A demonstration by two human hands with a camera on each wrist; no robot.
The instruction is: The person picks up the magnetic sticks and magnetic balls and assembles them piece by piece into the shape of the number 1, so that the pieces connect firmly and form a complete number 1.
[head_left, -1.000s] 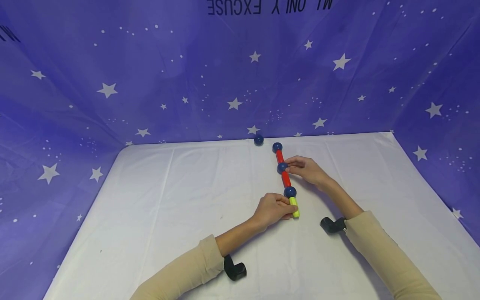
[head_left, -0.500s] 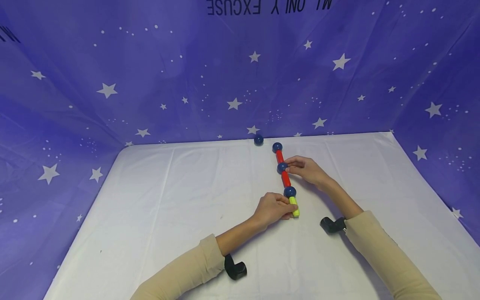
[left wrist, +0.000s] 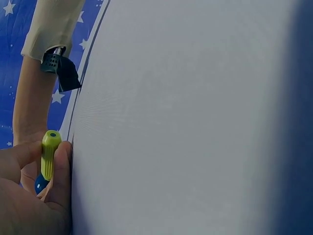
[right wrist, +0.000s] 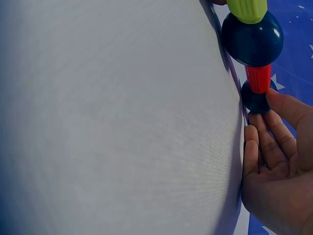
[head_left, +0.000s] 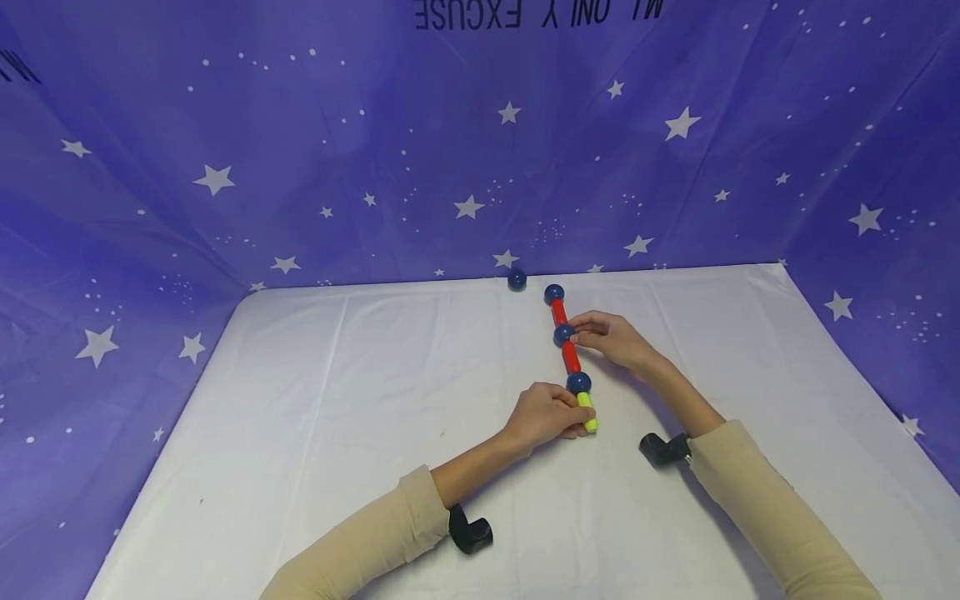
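Observation:
A chain of magnetic building pieces lies on the white cloth, running from near to far. My left hand (head_left: 542,412) pinches its nearest piece, a yellow-green rod (left wrist: 51,152), between thumb and fingers. That rod meets the near blue ball (head_left: 578,382), and a red rod (head_left: 572,358) links this ball to the middle blue ball (head_left: 562,335). Thumb and fingertips of my right hand (head_left: 611,340) hold the middle ball from the right side. Beyond it a second red rod (head_left: 558,312) leads to the far blue ball (head_left: 554,293). Fingers partly hide the yellow-green rod.
A loose blue ball (head_left: 517,280) sits at the back edge of the cloth-covered table (head_left: 360,400), left of the chain's far end. Behind rises a purple star-patterned curtain (head_left: 405,150). Black wrist cameras hang under the left sleeve (head_left: 382,533) and the right sleeve (head_left: 772,508).

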